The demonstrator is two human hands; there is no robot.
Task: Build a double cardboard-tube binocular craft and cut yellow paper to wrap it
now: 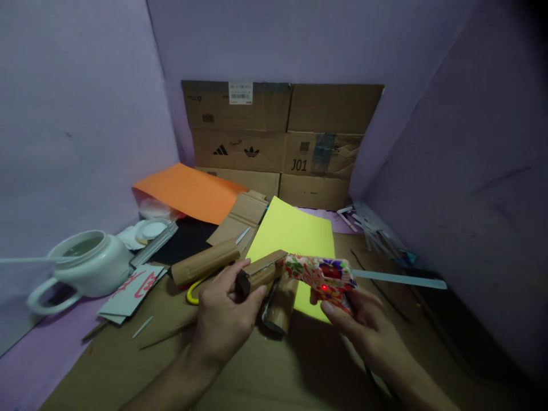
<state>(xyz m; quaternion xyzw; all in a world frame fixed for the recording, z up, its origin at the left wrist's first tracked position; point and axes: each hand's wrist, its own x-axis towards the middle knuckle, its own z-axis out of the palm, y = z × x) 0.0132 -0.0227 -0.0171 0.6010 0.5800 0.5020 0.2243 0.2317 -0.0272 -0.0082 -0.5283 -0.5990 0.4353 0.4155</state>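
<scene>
My left hand [225,311] is closed round a small cardboard piece [262,273], a brown folded shape with a dark end, held just above the cardboard floor. My right hand [359,319] grips a floral-patterned glue gun [321,275] with a red light lit; its nozzle points left and meets the cardboard piece. A short cardboard tube [282,305] hangs below the piece, between the two hands. Another rolled cardboard tube [205,261] lies just beyond my left hand.
A yellow sheet [295,231] and an orange sheet [190,191] lie ahead, with flattened cardboard boxes [282,142] against the back wall. A white pot [88,265] stands at left by paper scraps [132,291]. A long ruler [398,279] and strips lie at right.
</scene>
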